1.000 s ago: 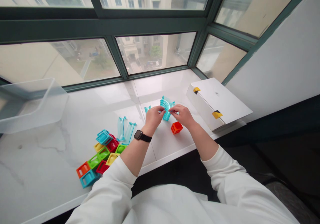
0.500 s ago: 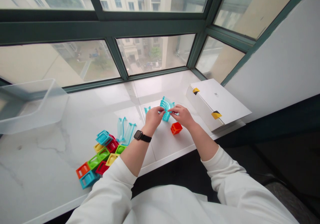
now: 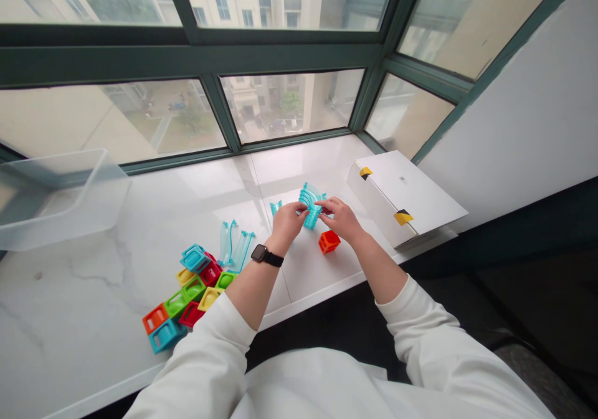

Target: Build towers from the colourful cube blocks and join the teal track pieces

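A clear blue curved track piece (image 3: 309,196), one of a small cluster, is between my hands above the white counter. My left hand (image 3: 288,221), with a black watch at the wrist, is closed, its thumb and fingers pinched on the cluster's left edge. From the other side, my right hand (image 3: 341,217) has bent fingers closed at its right edge. Fingers hide part of the pieces, so the exact grip is hard to see. Just below the right hand sits an orange cube block (image 3: 329,241). Another small clear blue piece (image 3: 275,207) lies left of my left hand.
Two long clear blue track pieces (image 3: 243,249) lie left of my left forearm. Beside them is a pile of coloured cube blocks (image 3: 192,288). A clear plastic bin (image 3: 100,201) stands far left, a white box (image 3: 415,188) at right. Windows border the counter's back.
My right fingertips have shifted slightly, a little apart from my left ones. The view has tipped up a touch. Blocks, bin and box stay where they were.
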The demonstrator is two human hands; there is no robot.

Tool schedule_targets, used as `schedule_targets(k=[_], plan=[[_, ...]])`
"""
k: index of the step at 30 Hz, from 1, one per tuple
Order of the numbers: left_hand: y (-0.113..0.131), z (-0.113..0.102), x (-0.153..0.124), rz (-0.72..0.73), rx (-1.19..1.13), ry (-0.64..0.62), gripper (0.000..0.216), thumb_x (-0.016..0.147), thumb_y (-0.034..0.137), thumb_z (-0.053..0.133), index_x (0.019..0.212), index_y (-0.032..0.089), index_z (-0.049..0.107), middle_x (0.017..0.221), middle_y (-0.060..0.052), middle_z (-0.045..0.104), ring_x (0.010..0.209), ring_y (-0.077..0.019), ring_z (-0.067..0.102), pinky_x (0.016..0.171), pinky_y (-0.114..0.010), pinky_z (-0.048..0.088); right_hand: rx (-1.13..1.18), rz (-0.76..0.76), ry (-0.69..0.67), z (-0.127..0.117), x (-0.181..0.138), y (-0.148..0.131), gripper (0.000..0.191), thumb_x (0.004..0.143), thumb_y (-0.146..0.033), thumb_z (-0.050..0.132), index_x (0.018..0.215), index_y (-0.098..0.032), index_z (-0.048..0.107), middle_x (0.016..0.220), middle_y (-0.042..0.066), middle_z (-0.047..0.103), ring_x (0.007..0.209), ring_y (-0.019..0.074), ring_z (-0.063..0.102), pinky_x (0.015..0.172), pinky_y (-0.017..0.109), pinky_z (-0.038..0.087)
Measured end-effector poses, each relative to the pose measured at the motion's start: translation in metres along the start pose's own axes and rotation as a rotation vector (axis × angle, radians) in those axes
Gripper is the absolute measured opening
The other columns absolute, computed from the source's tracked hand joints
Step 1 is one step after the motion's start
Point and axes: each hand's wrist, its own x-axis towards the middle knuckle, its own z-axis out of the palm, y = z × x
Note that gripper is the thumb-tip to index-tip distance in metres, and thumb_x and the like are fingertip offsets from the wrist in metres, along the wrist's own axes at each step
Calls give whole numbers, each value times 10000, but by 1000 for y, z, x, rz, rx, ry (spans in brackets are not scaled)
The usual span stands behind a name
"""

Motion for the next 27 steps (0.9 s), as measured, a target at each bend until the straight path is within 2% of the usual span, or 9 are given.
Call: schedule_targets(k=[6, 13, 18, 23, 25, 27], plan=[[-2, 1, -2, 3, -2, 16, 140, 952, 306, 723, 1050, 263, 813, 1029, -23, 835, 942, -218, 758, 881, -322, 562, 10, 3, -2, 1, 1, -2, 349, 905, -156, 690, 1221, -269, 783, 1047, 45, 671, 917, 194, 725, 919, 377, 642], [0, -1, -3, -9, -3, 0, 139, 963, 305, 709, 1061, 266, 800, 1068, -29, 831, 965, -213, 757, 910, -326, 564, 3, 0, -14, 0, -1, -4, 354, 898, -185, 705, 1236, -261, 774, 1055, 45, 655, 902, 192, 714, 907, 386, 644], [7, -13, -14, 24, -9, 52, 148, 952, 285, 722, 1088, 259, 774, 1077, -23, 824, 933, -204, 751, 892, -324, 565, -49, -14, 18, -9, -6, -15, 373, 909, -256, 730, 1281, -269, 752, 1089, 47, 638, 916, 202, 698, 886, 394, 634], [9, -46, -59, 58, -5, 131, 177, 984, 308, 663, 1126, 255, 755, 1065, -28, 811, 837, -185, 726, 859, -325, 568, -81, -100, 190, -19, -19, -54, 297, 949, -279, 713, 1243, -282, 759, 1067, 51, 647, 981, 235, 684, 953, 426, 604], [-2, -62, -88, 83, 38, 150, 194, 1015, 311, 594, 1111, 257, 753, 1080, -43, 803, 885, -198, 734, 888, -333, 566, -29, -141, 249, -20, -28, -76, 248, 985, -279, 675, 1216, -294, 763, 1050, 52, 664, 950, 230, 686, 931, 414, 607], [-21, -78, -120, 71, 129, 174, 236, 1038, 343, 540, 1093, 267, 757, 1084, -57, 800, 980, -233, 736, 938, -364, 559, 44, -172, 235, -17, -38, -97, 228, 1010, -280, 646, 1205, -304, 762, 1037, 51, 688, 897, 220, 692, 890, 405, 615]])
